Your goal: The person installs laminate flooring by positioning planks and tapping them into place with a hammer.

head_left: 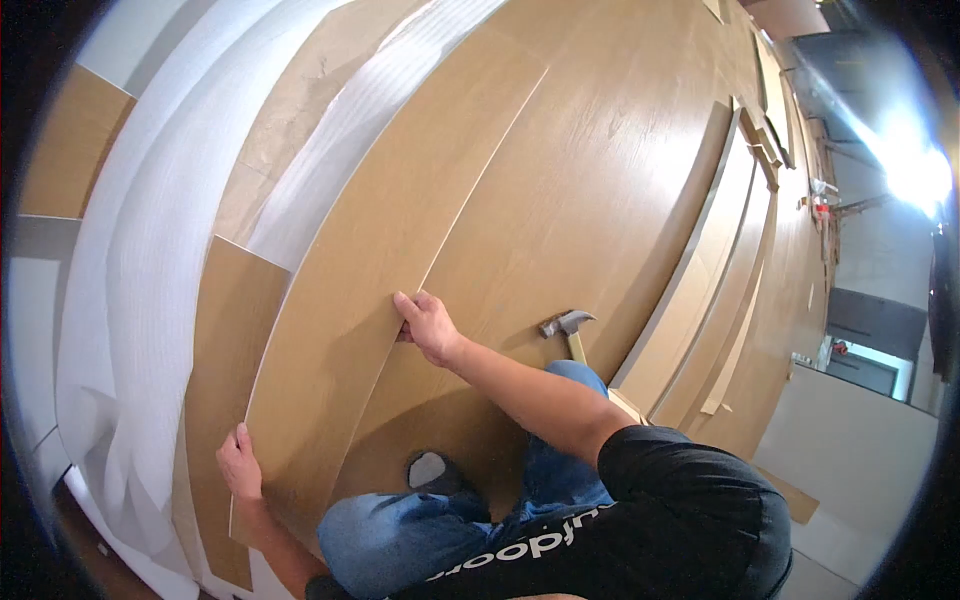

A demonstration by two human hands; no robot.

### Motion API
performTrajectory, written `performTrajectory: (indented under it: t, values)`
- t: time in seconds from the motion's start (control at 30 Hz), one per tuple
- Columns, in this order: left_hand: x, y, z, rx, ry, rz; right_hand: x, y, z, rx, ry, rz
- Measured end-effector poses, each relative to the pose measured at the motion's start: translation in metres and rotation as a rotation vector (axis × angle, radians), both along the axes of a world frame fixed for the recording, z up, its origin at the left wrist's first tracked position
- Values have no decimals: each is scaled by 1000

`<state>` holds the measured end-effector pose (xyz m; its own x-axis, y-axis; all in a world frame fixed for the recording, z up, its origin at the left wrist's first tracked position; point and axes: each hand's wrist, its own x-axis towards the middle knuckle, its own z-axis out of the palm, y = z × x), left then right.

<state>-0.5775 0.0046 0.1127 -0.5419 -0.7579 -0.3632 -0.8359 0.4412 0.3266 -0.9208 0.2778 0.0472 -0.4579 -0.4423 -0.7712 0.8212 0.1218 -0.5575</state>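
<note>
A long wood-look floor plank [345,250] lies in front of me, tilted a little, with its right edge raised off the laid floor. My right hand [428,328] is closed on that edge, thumb on top and fingertips curled below. At the plank's near left edge, my left hand [240,465] grips with the thumb up; its other fingers are partly hidden. Beside that hand, a shorter plank piece [236,340] rests on the underlay. To the right of my right hand, a claw hammer [568,324] with a pale handle lies by my knee.
White foam underlay [140,260] and brown paper-like sheeting [300,110] cover the left side. Laid wood flooring [590,170] stretches ahead. Stacked long planks and open cartons [700,270] lie on the right. Another plank piece [75,145] is at far left.
</note>
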Motion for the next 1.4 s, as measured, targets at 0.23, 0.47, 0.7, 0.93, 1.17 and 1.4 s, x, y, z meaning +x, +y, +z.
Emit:
performTrajectory:
  t: [0.23,0.47,0.7,0.93,1.17,1.4]
  values:
    - [-6,-1,26,-38,35,-31,1,-5,19,-44,-17,-41]
    - [-11,-2,7,-77,-121,-13,0,1,-15,203,185,198]
    - [-9,5,-16,-71,-56,8,-27,4,0,300,301,496]
    - [-3,5,-48,-133,-18,4,-44,0,-8,497,443,819]
    - [10,-19,-67,-147,-159,105,-34,-10,-4,393,269,651]
    - [19,-13,-111,-507,149,-205,-30,-7,-9,440,360,633]
